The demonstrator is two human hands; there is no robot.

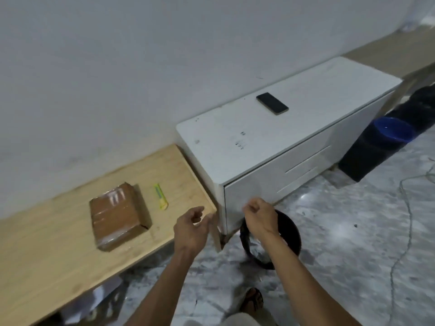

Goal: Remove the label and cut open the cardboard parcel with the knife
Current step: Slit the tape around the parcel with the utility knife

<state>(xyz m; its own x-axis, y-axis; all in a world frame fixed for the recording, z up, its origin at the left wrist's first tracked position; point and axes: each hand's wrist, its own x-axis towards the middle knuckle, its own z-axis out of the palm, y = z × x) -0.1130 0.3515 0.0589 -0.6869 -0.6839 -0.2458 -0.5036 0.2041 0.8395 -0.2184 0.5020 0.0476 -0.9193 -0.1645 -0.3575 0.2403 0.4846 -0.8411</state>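
Note:
A brown cardboard parcel point(118, 214), wrapped in glossy clear tape, lies flat on the wooden table point(47, 243). Just to its right lies a yellow-green utility knife point(160, 196), touched by neither hand. My left hand point(191, 228) hovers over the table's right corner, fingers loosely curled and apart, with nothing visible in it. My right hand point(259, 217) is held off the table's edge above a black bin point(290, 229), fingers closed in a loose fist with nothing visible in them. No label shows on the parcel's top face.
A white drawer cabinet point(235, 147) adjoins the table on the right, with a dark phone point(272, 103) on top. Beyond it stand a blue bucket point(393, 129) and black bags. A thin cable point(404, 231) trails over the marble floor. My sandalled foot point(254, 300) is below.

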